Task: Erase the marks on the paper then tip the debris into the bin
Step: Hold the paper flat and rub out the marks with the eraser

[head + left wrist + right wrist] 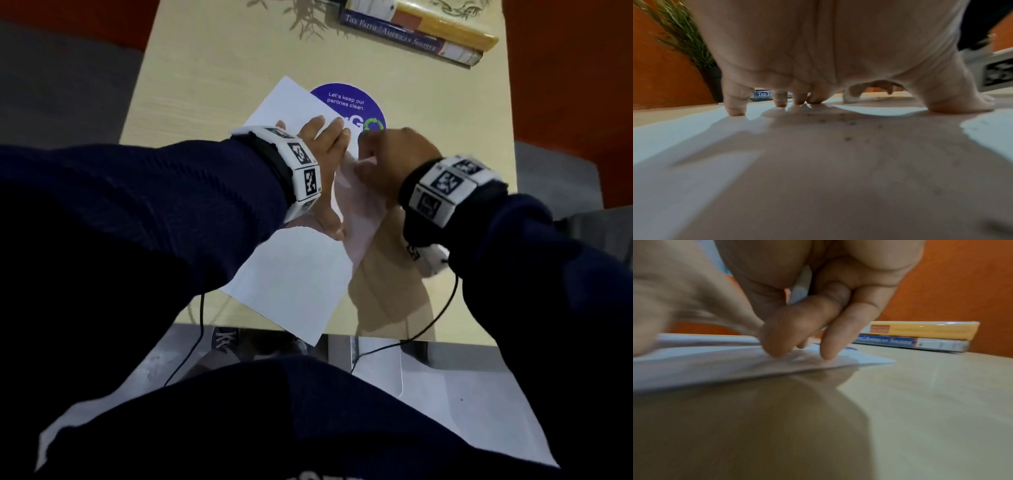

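Note:
A white sheet of paper [291, 274] lies slantwise on the pale wooden table [191, 85]. My left hand [325, 144] presses it flat, fingers [734, 105] straight and spread, thumb [962, 104] out to the side. Dark eraser crumbs [846, 123] lie scattered on the paper under the palm. My right hand [387, 154] sits just right of the left, near the paper's right edge. It pinches a small white eraser [800, 288], whose tip [849, 98] touches the sheet. The right fingertips [777, 350] rest on the paper [715, 363], blurred.
Two stacked books [418, 31] lie at the table's far right. A round purple sticker [346, 102] shows from under the paper's far corner. A potted plant [684, 32] stands at the far left. The table's near edge [411, 337] is close; cables hang below it.

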Motion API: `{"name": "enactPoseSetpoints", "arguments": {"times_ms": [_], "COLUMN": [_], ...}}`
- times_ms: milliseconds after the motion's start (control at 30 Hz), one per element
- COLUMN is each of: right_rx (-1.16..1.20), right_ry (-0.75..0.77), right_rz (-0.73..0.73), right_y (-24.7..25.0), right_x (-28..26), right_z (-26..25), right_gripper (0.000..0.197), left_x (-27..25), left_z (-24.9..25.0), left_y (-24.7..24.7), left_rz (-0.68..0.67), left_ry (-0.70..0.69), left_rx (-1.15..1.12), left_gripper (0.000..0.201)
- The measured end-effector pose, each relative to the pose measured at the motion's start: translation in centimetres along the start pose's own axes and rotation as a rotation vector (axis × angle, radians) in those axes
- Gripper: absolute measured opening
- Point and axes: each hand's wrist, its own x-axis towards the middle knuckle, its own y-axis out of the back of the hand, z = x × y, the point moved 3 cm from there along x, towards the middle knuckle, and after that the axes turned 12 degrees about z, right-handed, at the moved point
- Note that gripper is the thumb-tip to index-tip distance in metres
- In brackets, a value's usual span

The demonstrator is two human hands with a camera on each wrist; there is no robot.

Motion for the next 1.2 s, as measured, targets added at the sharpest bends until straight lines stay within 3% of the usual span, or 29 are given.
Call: {"name": "enactPoseSetpoints", "arguments": {"times_ms": [167, 300, 433, 600, 733, 867, 1033, 1200], "right_rx": [0.048, 0.038, 0.043, 0.011, -0.011, -0.008, -0.022, 0.006], "right_ry": [0.028, -0.059, -0.005, -0.04, 0.044, -0.024, 0.013, -0.035], "right_rz": [-0.067, -0.042, -0.09, -0.05, -0.13, -0.055, -0.126, -0.061], "right_y": [-0.9, 0.4, -0.9, 0.4, -1.0, 0.4, -0.7, 0.2], "right_x": [-2.9, 1.5, -2.0, 1.6, -1.8, 1.3, -1.6, 0.7], "right_z": [-0.8, 1.5, 0.7, 2.3, 0.9, 2.2, 1.6, 2.3], "right_gripper": [0.018, 0.01, 0.014, 0.01, 0.008, 0.005, 0.011, 0.004], "left_x": [0.4, 0.2, 0.1, 0.2, 0.1, -0.1, 0.0, -0.2], "left_z": [-0.4, -0.4, -0.5, -0.5, -0.4, -0.3, -0.3, -0.1], "left_y": [-0.5, -0.1, 0.0, -0.1, 0.2, 0.5, 0.4, 0.7], "left_rz": [-0.015, -0.045, -0.058, -0.06, -0.067, -0.056, -0.076, -0.082], "left_ry": [0.004, -0.011, -0.015, -0.007, -0.008, -0.014, -0.018, -0.018], "left_rx": [-0.007, 0.016, 0.007, 0.017, 0.013, 0.025, 0.027, 0.032], "left_gripper": [0.141, 0.143, 0.144, 0.144, 0.143, 0.137, 0.135, 0.131]}}
